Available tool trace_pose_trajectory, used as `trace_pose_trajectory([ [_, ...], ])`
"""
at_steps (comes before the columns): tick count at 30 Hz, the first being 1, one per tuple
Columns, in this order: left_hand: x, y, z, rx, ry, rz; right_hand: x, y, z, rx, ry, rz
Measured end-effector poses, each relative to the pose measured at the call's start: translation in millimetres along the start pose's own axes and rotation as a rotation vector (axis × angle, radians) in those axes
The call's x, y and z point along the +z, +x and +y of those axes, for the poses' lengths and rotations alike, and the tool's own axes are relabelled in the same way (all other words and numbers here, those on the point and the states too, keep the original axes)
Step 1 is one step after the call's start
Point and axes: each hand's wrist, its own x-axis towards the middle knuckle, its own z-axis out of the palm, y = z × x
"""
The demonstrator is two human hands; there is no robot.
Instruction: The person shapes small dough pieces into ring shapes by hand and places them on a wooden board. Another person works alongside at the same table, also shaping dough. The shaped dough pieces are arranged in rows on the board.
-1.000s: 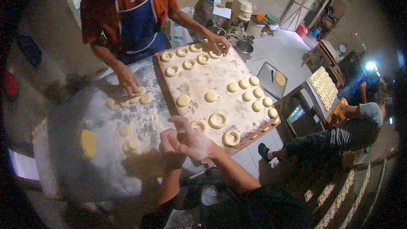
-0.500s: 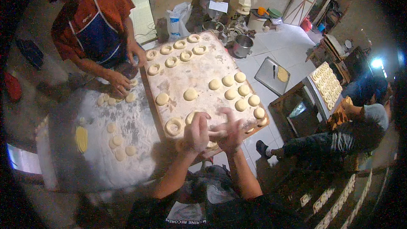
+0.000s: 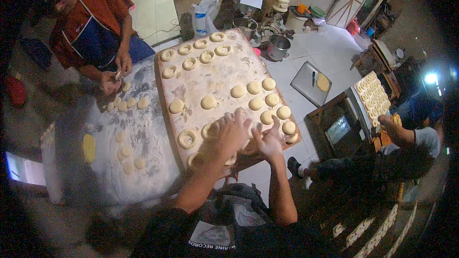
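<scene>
My left hand (image 3: 233, 133) is open over the near part of a floured wooden board (image 3: 203, 83), fingers stretched forward. It partly covers a dough ring (image 3: 209, 131); another ring (image 3: 187, 139) lies left of it. Beside it, my right hand (image 3: 268, 143) has thumb and forefinger apart, just short of a round dough ball (image 3: 267, 117). I cannot tell whether it touches that ball. Several more dough balls (image 3: 255, 87) sit at the board's right side, two others further left. At the far end lie rows of dough rings (image 3: 190, 63).
A floured metal table (image 3: 153, 172) adjoins the board on the left, with small dough pieces and a yellow slab (image 3: 89, 148). A co-worker (image 3: 103, 24) handles dough there. To the right are a tray (image 3: 311, 83) on the floor, a tray of rings (image 3: 372, 96) and a seated person.
My hands, close together before over the near edge, have moved forward and apart, fingers spread. The co-worker's hands have moved left and up from the dough pieces. The view has shifted slightly.
</scene>
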Motion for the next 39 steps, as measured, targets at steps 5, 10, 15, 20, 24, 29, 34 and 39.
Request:
trace_pose_trajectory([
  [5, -2.2, -15.3, -10.6, 0.114, 0.154, -0.188, 7.8, 6.7, 47.9, -0.285, -0.649, 0.17],
  [10, 8.6, -16.0, -13.9, 0.2, 0.163, -0.125, 9.9, 6.4, 39.1, -0.327, -0.612, 0.216],
  [15, 17.2, 50.8, -2.2, 0.215, 0.054, -0.06, -10.4, 42.8, 56.8, -0.131, -0.356, 0.339],
  [20, 42.3, 97.1, 7.6, 0.326, -0.157, -0.097, -3.2, 101.4, 67.1, -0.08, -0.238, 0.254],
  [24, 30.2, 71.0, -30.3, 0.302, -0.674, 0.195, 16.6, 66.8, -2.5, -0.439, -0.231, 0.13],
  [29, -54.8, -71.0, -178.1, -0.118, -0.48, 0.323, 102.5, 22.9, -74.9, -0.698, -0.107, -0.35],
  [34, -85.2, -182.3, -274.9, -0.279, -0.371, 0.133, 261.8, 14.6, -134.2, -1.012, -0.435, -0.877],
  [39, -94.3, -201.5, -286.2, -0.458, -0.236, 0.365, 321.0, -20.8, -149.1, -1.056, -0.745, -0.484],
])
